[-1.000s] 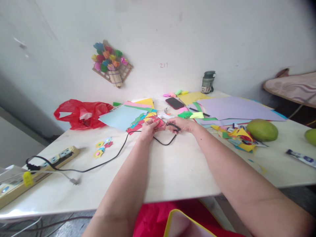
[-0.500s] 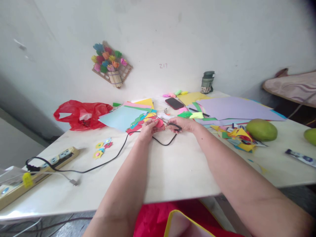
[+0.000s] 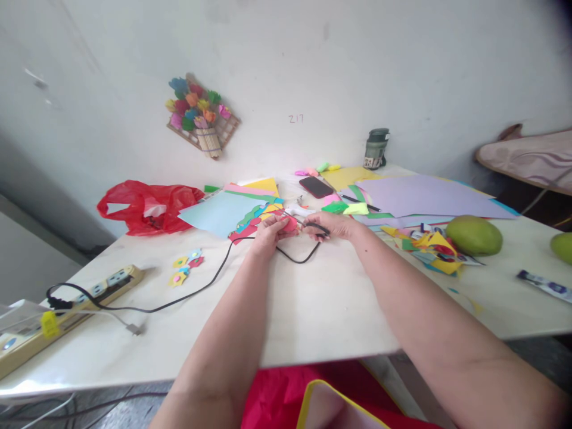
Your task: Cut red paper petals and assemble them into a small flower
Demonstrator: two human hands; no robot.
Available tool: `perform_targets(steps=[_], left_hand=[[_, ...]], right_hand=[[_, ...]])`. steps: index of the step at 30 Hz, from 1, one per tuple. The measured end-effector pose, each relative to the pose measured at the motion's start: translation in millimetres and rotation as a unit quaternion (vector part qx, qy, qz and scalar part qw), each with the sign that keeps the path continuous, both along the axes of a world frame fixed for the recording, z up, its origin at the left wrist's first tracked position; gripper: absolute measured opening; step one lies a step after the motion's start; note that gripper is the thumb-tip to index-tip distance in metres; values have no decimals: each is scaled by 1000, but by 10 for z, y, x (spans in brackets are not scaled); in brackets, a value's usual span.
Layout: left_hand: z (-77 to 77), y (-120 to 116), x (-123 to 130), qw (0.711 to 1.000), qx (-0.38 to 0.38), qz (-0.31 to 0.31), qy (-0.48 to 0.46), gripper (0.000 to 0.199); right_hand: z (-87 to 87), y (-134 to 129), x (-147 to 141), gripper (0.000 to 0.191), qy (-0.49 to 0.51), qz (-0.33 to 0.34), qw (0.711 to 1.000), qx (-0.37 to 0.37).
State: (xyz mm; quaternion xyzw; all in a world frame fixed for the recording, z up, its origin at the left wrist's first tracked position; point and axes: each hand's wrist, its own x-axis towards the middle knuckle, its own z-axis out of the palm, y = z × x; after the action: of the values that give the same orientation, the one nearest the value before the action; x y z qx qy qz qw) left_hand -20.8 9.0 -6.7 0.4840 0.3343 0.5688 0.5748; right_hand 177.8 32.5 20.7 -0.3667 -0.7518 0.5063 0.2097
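Note:
In the head view, my left hand (image 3: 267,234) pinches a small red paper piece (image 3: 291,224) between thumb and fingers. My right hand (image 3: 337,226) is closed around the black handles of a pair of scissors (image 3: 318,227), whose blades point left toward the red paper. How far apart the blades are is too small to tell. Just behind my left hand lie coloured paper strips with wavy edges (image 3: 245,223). A black cable (image 3: 214,277) runs across the table and passes below both hands. Small paper flowers (image 3: 177,278) rest on the table to the left.
A red plastic bag (image 3: 147,208), light blue paper (image 3: 218,211) and a phone (image 3: 316,186) lie toward the back. Purple sheets (image 3: 415,193), paper scraps (image 3: 440,250), a green mango (image 3: 473,235) and a tube (image 3: 545,285) are on the right. A power strip (image 3: 84,304) sits left.
The red paper in my left hand has turned slightly. Both hands stay in nearly the same place, and the things on the table have not moved.

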Motion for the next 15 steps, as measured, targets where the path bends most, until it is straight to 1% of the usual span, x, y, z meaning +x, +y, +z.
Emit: perform_targets(steps=[8,15], left_hand=[[5,-10,4,1000,-14,11,7,31],[4,-4,7,1000,-18,12,12,32]], right_hand=[[-15,10,9,10,9,4,1000,7],[13,-17,-3,12,-3,-3,1000,14]])
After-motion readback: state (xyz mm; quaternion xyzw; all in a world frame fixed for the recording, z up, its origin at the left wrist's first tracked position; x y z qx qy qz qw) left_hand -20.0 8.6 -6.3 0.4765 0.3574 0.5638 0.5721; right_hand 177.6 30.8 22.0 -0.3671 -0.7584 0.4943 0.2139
